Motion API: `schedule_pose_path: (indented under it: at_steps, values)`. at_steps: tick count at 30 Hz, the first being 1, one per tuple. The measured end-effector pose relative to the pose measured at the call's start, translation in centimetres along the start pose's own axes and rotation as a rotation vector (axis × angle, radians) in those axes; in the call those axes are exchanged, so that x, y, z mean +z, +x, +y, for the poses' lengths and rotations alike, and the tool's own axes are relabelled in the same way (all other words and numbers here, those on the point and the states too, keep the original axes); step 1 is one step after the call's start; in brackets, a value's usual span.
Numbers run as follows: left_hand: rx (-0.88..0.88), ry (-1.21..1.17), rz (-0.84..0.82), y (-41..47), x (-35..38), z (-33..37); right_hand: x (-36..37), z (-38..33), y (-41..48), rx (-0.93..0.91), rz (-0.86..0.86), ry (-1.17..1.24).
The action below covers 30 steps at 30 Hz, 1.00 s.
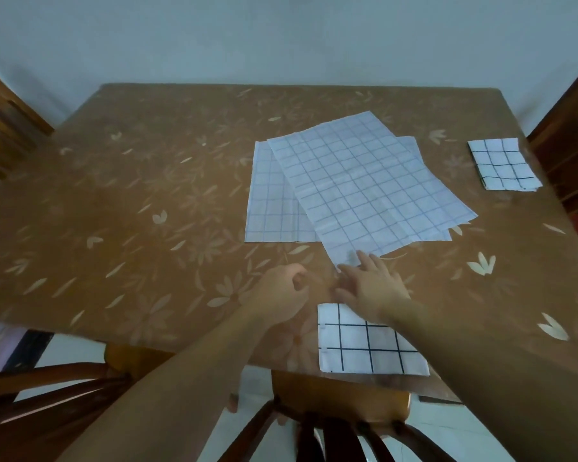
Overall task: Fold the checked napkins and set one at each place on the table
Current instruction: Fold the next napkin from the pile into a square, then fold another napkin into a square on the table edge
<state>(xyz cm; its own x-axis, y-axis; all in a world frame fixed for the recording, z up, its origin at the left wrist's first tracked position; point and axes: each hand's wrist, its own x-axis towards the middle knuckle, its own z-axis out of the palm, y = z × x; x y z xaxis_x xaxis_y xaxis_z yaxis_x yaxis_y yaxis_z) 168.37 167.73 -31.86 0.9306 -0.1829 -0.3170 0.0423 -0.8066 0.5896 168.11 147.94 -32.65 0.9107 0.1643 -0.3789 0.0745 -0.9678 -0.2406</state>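
A stack of unfolded white napkins with thin dark checks (364, 181) lies spread on the brown flowered table (131, 201), right of centre. One folded checked napkin (371, 341) rests at the near edge, another folded one (503, 163) at the far right edge. My right hand (371, 285) lies flat with fingers spread, its fingertips touching the near corner of the top unfolded napkin. My left hand (281, 291) hovers just left of it, fingers curled loosely, holding nothing.
A wooden chair (341, 425) stands tucked under the near edge, another chair (47, 388) at the near left. Wooden furniture (568, 135) flanks the table's right side and more stands at the far left (4, 128). A pale wall is behind.
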Motion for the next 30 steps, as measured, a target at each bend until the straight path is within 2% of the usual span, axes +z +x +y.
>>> schedule_pose_path:
  at_steps: [5, 16, 23, 27, 30]
  values:
    - [-0.029, -0.071, 0.009, 1.2, -0.2, -1.6, 1.8, -0.7, 1.8, 0.009, -0.073, -0.075]
    - [-0.01, -0.137, -0.027, 1.6, 0.1, -1.3, 2.4, -0.3, 2.5, -0.005, 0.098, -0.092]
    - [0.001, -0.165, -0.041, 1.5, 1.0, -1.7, 3.8, -0.3, 2.5, 0.062, 0.0, -0.101]
    - [0.0, -0.206, -0.048, 1.9, 1.4, -1.9, 3.7, -0.2, 2.6, 0.069, 0.059, -0.185]
    - [0.003, -0.203, -0.041, 2.2, 1.6, -1.7, 3.1, -0.3, 2.5, 0.053, 0.139, -0.119]
